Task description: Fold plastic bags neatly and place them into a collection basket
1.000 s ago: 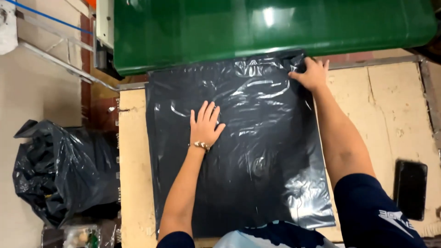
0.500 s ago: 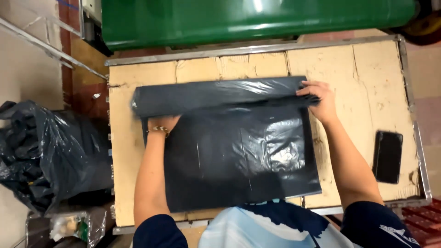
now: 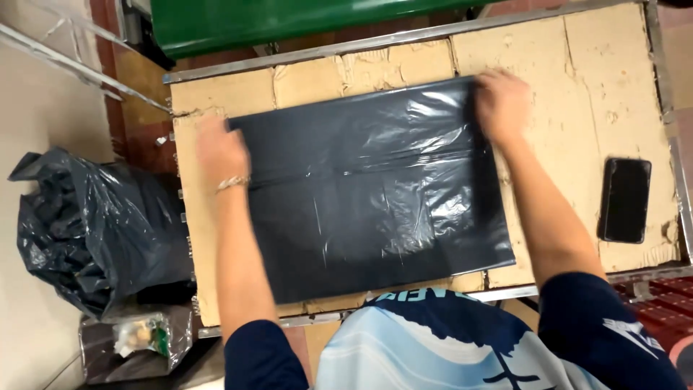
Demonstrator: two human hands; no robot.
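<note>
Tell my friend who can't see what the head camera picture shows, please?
A person presses a folded black plastic bag flat on a cardboard-covered table, left hand at its left edge and right hand at its top right corner. A black phone lies on the right, and a stuffed black bag sits on the floor to the left.

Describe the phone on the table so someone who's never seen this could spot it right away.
Start at the cardboard-covered table with the metal rim. The right hand presses one edge of a big flat black plastic bag; beyond that, near the table's right edge, lies the phone. It is the only small, rigid, glossy black rectangle there.
</note>
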